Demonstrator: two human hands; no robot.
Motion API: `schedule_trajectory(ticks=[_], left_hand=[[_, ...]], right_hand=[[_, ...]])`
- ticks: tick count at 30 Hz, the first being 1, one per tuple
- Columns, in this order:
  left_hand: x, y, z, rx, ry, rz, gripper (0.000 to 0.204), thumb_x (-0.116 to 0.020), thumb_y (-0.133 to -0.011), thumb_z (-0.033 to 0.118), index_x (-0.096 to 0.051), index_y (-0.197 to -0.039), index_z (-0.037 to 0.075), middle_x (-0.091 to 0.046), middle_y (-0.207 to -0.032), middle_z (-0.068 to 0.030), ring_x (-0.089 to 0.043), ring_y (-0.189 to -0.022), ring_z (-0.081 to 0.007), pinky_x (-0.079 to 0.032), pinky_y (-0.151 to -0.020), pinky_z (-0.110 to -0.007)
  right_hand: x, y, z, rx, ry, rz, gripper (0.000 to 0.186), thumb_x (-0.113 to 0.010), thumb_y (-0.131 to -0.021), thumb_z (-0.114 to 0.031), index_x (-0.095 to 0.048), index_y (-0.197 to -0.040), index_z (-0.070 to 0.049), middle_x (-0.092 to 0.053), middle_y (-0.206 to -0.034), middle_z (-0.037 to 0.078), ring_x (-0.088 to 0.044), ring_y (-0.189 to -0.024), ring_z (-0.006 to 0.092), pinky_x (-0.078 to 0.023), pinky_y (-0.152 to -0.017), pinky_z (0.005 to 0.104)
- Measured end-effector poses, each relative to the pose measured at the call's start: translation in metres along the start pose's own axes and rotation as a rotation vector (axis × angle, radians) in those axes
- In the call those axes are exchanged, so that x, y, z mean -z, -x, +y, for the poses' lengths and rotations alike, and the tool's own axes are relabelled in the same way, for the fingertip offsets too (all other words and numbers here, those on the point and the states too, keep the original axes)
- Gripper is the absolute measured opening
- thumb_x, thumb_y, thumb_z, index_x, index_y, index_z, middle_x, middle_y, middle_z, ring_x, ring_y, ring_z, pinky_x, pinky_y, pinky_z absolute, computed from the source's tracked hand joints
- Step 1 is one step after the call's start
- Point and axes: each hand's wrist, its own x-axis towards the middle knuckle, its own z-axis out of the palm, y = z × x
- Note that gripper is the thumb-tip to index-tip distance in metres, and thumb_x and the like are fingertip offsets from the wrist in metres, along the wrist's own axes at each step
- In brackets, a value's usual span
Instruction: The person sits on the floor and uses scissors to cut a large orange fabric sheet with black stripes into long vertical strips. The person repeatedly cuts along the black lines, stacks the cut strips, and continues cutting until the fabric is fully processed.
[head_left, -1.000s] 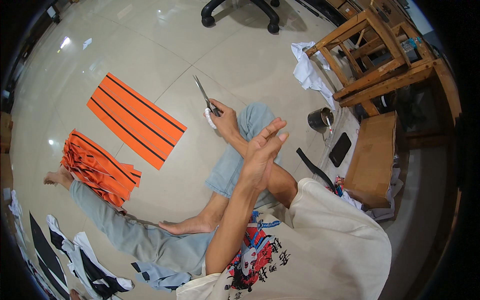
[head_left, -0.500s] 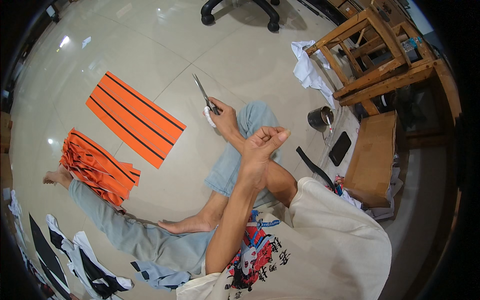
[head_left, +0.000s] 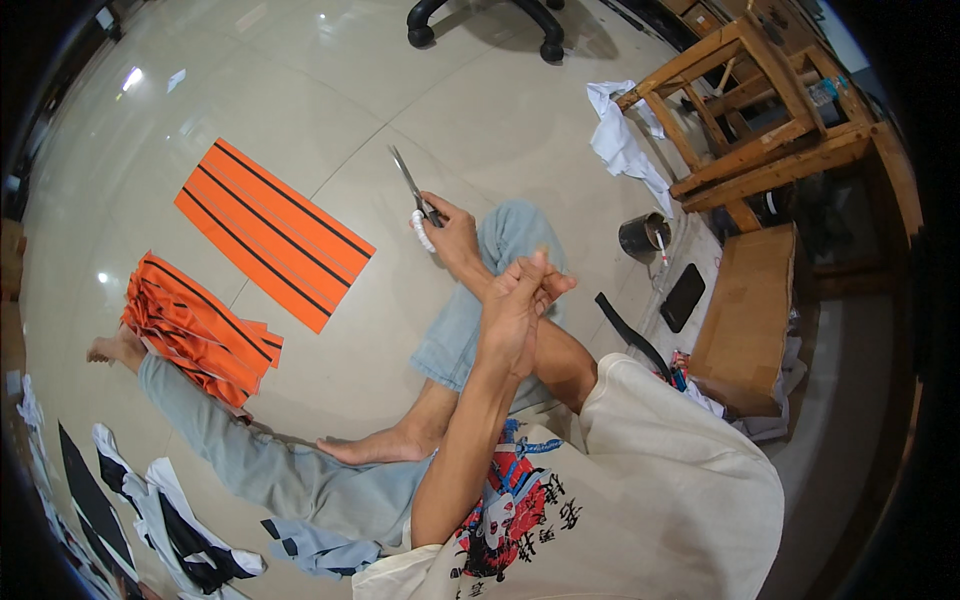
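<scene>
Shining tiles [head_left: 310, 90] beneath orange cloth [head_left: 275, 235]

Scissors [head_left: 408, 179] here — grips partly hidden by the right hand [head_left: 452, 234], whose forearm runs behind the left hand [head_left: 515, 300]! Up top, the edge chops the black chair base [head_left: 534, 23] — and those bits [head_left: 679, 372] beside the carton [head_left: 742, 315]? Too small to tell.

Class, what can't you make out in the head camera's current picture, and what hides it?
- Head view: part of the scissors, hidden by the right hand.
- Head view: whether the left hand holds anything small; its curl hides this.
- Head view: the rest of the black chair base, cut off by the top edge.
</scene>
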Motion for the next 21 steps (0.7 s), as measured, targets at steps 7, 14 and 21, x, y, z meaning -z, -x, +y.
schedule_trajectory(ticks=[7,14,21], left_hand=[[0.038,0.017,0.006,-0.061,0.062,0.054,0.043,-0.048,-0.110,0.044,-0.048,-0.081,0.013,-0.045,-0.067,-0.0013,-0.054,-0.074,-0.0201,-0.047,-0.081,-0.034],[0.118,0.071,0.037,-0.178,0.059,0.335,0.037,-0.052,-0.109,0.037,-0.048,-0.080,0.013,-0.046,-0.073,-0.0018,-0.051,-0.077,-0.0172,-0.046,-0.082,-0.038],[0.215,0.127,0.066,-0.445,0.210,0.086,0.038,-0.046,-0.111,0.037,-0.045,-0.080,0.015,-0.039,-0.070,0.0010,-0.042,-0.071,-0.0156,-0.042,-0.077,-0.035]], right_hand=[[-0.002,-0.001,0.002,-0.035,-0.056,-0.012,0.045,-0.072,-0.092,-0.005,-0.064,-0.136,0.001,-0.077,-0.092,0.007,-0.069,-0.077,0.0075,-0.051,-0.062,0.0219],[-0.001,0.000,-0.001,-0.024,-0.081,-0.038,0.045,-0.071,-0.093,-0.004,-0.064,-0.137,0.000,-0.076,-0.095,0.007,-0.071,-0.084,0.0088,-0.054,-0.070,0.0223],[-0.002,0.000,0.000,-0.017,-0.027,-0.019,0.044,-0.070,-0.093,-0.004,-0.065,-0.136,-0.002,-0.075,-0.090,0.004,-0.066,-0.078,0.0069,-0.051,-0.066,0.0224]])
